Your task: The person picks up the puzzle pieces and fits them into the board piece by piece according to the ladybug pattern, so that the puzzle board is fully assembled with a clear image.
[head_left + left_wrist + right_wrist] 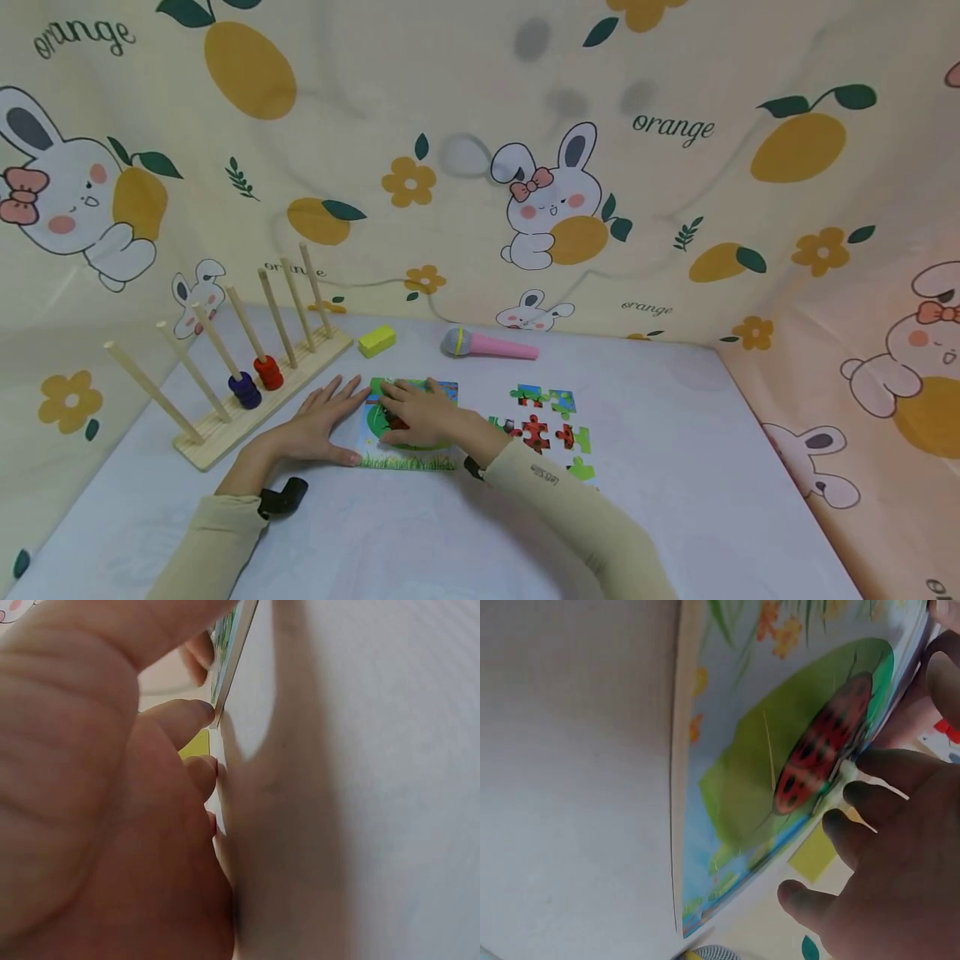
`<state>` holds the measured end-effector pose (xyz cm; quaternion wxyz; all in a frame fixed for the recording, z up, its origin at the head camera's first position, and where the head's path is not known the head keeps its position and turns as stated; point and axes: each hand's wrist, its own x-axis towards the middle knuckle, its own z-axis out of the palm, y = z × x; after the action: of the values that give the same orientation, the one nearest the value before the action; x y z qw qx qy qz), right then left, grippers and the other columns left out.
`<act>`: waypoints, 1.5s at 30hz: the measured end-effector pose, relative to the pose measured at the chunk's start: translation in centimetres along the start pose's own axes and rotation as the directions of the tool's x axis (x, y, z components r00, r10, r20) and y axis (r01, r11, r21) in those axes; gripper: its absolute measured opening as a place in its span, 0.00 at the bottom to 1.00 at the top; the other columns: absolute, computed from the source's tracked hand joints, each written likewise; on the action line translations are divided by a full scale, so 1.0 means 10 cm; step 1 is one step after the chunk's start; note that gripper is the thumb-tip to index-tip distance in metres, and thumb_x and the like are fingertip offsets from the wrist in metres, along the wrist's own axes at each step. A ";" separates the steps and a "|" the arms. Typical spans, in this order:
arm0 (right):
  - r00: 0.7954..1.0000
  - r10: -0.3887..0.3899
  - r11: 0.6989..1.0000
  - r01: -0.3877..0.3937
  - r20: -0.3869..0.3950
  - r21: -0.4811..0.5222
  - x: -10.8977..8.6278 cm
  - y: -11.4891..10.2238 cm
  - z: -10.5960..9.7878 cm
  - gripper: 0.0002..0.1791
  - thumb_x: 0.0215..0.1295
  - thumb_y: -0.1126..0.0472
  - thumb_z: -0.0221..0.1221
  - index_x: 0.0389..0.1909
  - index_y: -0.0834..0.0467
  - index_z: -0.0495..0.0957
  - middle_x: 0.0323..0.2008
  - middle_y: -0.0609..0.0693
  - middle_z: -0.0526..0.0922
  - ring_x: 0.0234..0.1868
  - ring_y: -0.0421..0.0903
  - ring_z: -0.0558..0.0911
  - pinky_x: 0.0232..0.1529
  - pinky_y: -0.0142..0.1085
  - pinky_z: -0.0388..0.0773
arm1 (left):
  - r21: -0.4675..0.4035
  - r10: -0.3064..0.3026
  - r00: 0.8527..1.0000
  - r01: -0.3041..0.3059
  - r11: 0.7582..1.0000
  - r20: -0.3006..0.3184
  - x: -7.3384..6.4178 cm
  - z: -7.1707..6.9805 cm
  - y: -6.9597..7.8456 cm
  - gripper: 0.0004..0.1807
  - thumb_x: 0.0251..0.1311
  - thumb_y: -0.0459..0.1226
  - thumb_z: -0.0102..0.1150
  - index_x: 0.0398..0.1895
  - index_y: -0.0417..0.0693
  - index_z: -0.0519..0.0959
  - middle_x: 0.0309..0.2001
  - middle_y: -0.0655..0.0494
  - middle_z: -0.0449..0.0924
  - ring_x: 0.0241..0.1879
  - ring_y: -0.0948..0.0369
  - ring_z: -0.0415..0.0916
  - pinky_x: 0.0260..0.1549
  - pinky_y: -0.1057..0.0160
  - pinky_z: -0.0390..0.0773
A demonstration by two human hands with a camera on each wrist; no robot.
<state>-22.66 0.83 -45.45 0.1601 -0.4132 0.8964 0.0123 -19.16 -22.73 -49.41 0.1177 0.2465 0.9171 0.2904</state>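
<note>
A flat puzzle board with a ladybug on a green leaf lies on the white table. My left hand is at its left edge, fingers spread, with the thumb by the lower left corner. My right hand reaches over the board with its fingers extended, covering part of the picture. In the right wrist view the ladybug picture shows beside the right fingertips; whether they touch the surface I cannot tell. Several loose jigsaw pieces lie right of the board, a few partly behind the right forearm.
A wooden peg rack stands at the left, with blue rings and red rings on two pegs. Behind the board lie a yellow block and a pink toy microphone. A printed cloth hangs at the back.
</note>
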 end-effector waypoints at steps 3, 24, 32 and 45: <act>1.000 -0.004 1.000 0.004 0.015 0.002 -0.01 -0.02 0.01 0.43 0.72 0.32 0.45 0.79 0.53 0.52 0.80 0.48 0.45 0.79 0.47 0.46 0.73 0.61 0.46 | -0.001 0.001 1.000 -0.001 1.000 -0.005 0.00 0.00 0.01 0.60 0.47 0.57 0.74 0.78 0.40 0.54 0.78 0.35 0.40 0.75 0.33 0.28 0.66 0.28 0.34; 0.994 0.005 0.974 0.019 -0.106 0.228 -0.20 0.28 0.03 0.40 0.73 0.40 0.52 0.77 0.57 0.56 0.79 0.53 0.48 0.79 0.51 0.46 0.73 0.61 0.42 | -0.029 0.005 1.000 -0.005 1.000 -0.006 0.00 0.03 -0.01 0.60 0.47 0.57 0.74 0.78 0.40 0.54 0.78 0.35 0.39 0.75 0.34 0.27 0.67 0.29 0.32; 0.946 0.085 0.903 0.060 -0.314 0.425 -0.61 0.88 0.08 0.26 0.68 0.57 0.63 0.64 0.63 0.73 0.66 0.60 0.73 0.70 0.57 0.68 0.70 0.59 0.58 | -0.056 0.006 0.999 -0.008 0.998 -0.033 -0.02 0.01 0.02 0.60 0.45 0.55 0.77 0.77 0.40 0.56 0.78 0.35 0.40 0.75 0.33 0.28 0.67 0.30 0.31; 0.886 0.312 0.841 -0.089 -0.343 0.533 -1.27 1.50 0.20 0.23 0.60 0.67 0.68 0.56 0.67 0.77 0.53 0.60 0.79 0.58 0.61 0.76 0.59 0.57 0.72 | -0.028 -0.004 1.000 0.003 1.000 -0.027 0.01 0.01 0.01 0.59 0.44 0.57 0.76 0.76 0.40 0.58 0.78 0.34 0.43 0.75 0.32 0.31 0.67 0.29 0.34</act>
<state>-25.64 20.36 -45.22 0.0649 -0.2514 0.9202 -0.2930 -19.15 -22.54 -49.43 0.1094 0.2393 0.9149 0.3060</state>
